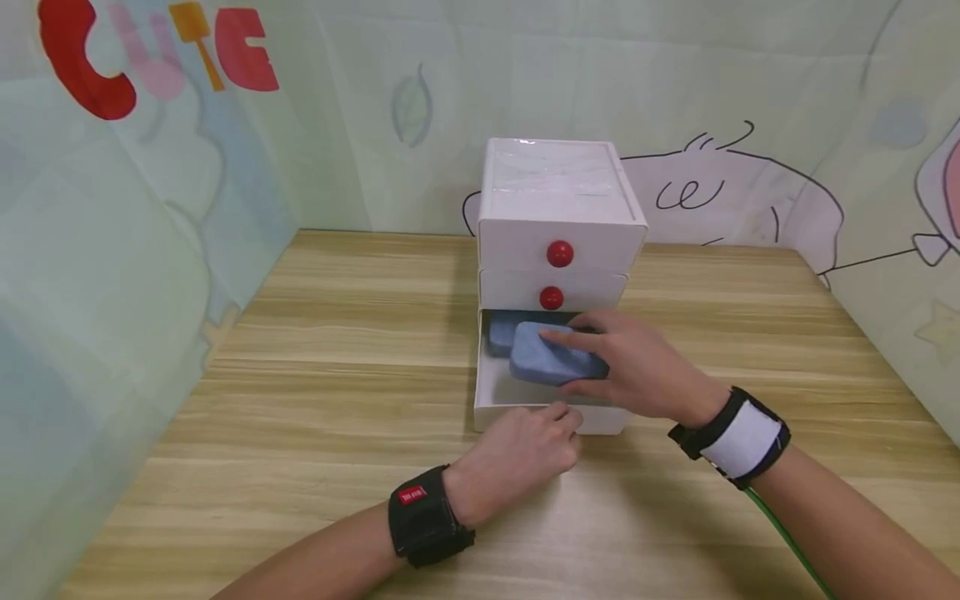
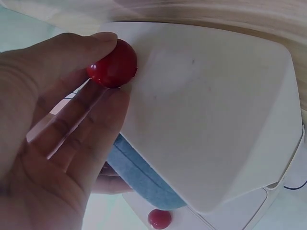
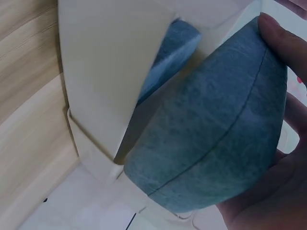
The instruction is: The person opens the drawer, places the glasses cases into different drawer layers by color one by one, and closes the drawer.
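Note:
A small white chest of drawers has its bottom drawer pulled out. The left hand pinches that drawer's round red knob between thumb and fingers. Over the open drawer, the right hand grips a blue, rounded, padded case with a seam line along its side. Farther back in the drawer lies a second blue item, partly hidden behind the held case; its kind cannot be made out.
Two upper drawers with red knobs are closed. The chest stands on a wood-grain table near a printed cloth backdrop. Dark bands wrap both wrists, and a green cable trails along the right forearm.

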Demonstrator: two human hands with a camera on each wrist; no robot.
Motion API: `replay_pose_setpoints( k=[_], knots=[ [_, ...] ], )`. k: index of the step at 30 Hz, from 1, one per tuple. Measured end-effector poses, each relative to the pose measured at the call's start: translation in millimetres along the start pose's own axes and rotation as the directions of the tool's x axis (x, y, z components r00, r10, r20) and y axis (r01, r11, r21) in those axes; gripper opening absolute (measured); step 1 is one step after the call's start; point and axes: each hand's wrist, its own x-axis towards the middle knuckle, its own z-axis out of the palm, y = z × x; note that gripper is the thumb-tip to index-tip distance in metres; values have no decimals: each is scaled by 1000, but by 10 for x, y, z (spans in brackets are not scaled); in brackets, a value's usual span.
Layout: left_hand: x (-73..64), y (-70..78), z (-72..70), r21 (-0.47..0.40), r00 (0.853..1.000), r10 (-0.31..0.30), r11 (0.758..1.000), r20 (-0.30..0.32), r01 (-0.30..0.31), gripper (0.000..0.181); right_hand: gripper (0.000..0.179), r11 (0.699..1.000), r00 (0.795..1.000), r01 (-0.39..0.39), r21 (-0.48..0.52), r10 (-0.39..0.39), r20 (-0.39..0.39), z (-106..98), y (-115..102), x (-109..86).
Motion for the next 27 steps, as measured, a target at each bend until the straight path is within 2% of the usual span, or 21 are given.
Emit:
replay_pose_setpoints(
  k=[8, 19, 27],
  knots=[
    [17, 10, 21, 8, 1000, -10, 1000, -15, 10, 17, 70, 1000, 999, -13, -18, 13, 39, 76, -36, 81],
    [5, 6, 21, -4, 1000, 5, 1000, 12, -5, 15, 68, 999, 998, 5, -43, -2, 68, 177, -113, 204],
    [12, 0, 4, -2, 1000, 6, 1000, 11, -6, 15, 67, 999, 990, -39, 3, 38, 132, 296, -90, 249]
  ],
)
